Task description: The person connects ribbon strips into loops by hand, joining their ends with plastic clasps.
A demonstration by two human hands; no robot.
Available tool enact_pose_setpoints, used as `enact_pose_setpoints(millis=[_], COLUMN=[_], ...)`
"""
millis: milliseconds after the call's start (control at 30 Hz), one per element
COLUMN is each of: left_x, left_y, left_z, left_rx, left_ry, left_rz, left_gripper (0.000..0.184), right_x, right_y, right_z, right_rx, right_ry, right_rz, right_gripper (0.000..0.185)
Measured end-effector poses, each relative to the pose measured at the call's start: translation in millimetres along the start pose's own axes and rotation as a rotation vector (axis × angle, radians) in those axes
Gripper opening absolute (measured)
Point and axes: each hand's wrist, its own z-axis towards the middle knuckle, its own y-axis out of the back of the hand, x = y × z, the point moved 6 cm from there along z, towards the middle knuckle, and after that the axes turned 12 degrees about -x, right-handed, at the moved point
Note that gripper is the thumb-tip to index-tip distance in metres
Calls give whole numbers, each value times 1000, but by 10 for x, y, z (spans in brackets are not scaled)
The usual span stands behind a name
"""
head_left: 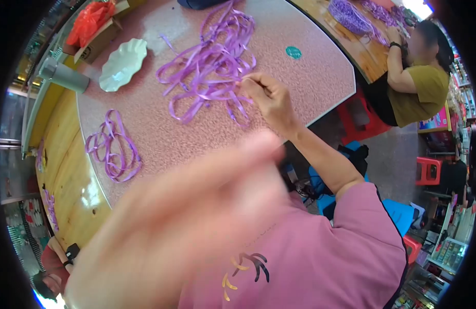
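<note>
My right hand (271, 103) reaches over the pink speckled table, thumb and forefinger pinched at the edge of a heap of purple ribbons (202, 72). A ribbon strand lies at its fingertips. The heap is a loose tangle of flat, shiny loops with small darker purple bits along them. Close to the camera, my left hand (196, 211) is a large motion blur across the lower middle, and its fingers cannot be made out. Beyond it, at the table's left side, lies a smaller group of purple ribbon loops (114, 149).
A pale scalloped dish (123, 64), a grey tumbler (65, 74) and a cardboard box (101, 38) with a red plastic bag (91, 20) stand upper left. A round green sticker (293, 52) is on the table. Another person (420, 82) sits upper right by more purple ribbons; red stools stand nearby.
</note>
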Motion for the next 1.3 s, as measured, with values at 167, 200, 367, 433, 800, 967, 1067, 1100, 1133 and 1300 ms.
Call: enact_pose_setpoints(millis=[167,200,367,433,800,967,1067,1100,1133,1300], left_x=[960,1150,1621,1729,1926,2179,2372,2427,2470,2368], left_y=[-450,-564,-542,-294,647,908,1072,1111,1112,886], left_z=[398,511,1024,1086,804,297,-130,-254,-369,-673], left_rx=[-228,-277,-49,-53,-99,-128,-225,-222,-222,-315], left_ry=[-162,-195,-116,-17,186,341,495,486,493,529], left_rz=[276,273,154,54,-118,19,56,68,67,-126], left_gripper=[76,72,51,33,27,23,24,24,24,18], right_x=[683,818,1241,1217,320,-2,-200,-258,-326,-492], right_y=[-129,-117,399,810,2176,2338,2434,2443,2464,2514], right_z=[0,32,252,359,586,703,817,856,894,1185], right_rx=[62,71,105,-71,-352,-487,-535,-525,-516,-398], right_ry=[-114,-106,-48,15,-75,-122,-166,-184,-203,70], right_rz=[832,842,963,951,920,720,592,546,498,-500], right_gripper=[19,19,16,15,18,19,18,18,17,36])
